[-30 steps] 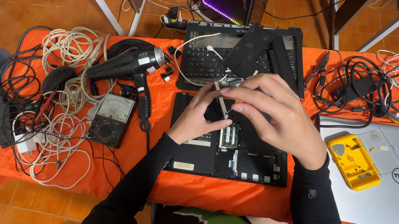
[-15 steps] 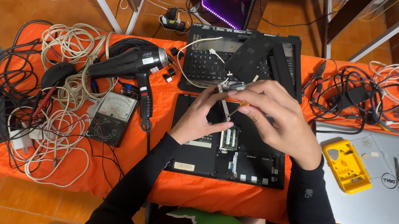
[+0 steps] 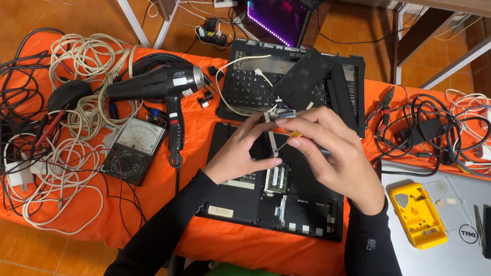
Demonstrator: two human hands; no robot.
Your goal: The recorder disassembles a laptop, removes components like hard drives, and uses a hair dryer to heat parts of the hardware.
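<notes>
Tabletop (image 3: 305,259), orange cloth.
Opened laptop base (image 3: 287,204), underside up, centre; memory module (image 3: 278,177) exposed.
Keyboard deck (image 3: 253,87), behind it.
Closed silver laptop (image 3: 469,259), right, carrying a yellow tool case (image 3: 417,214).
Hair dryer (image 3: 161,88), analogue meter (image 3: 133,150) and cable tangle (image 3: 59,154), left.
Right hand (image 3: 334,155): grip closed on a small screwdriver (image 3: 288,137).
Left hand (image 3: 243,154): fingertips pinching a small metal bracket (image 3: 280,114) above the base.
Risk, judged: the bracket or a screw could slip from this fingertip pinch and drop into the open base, or the driver tip skid off.
</notes>
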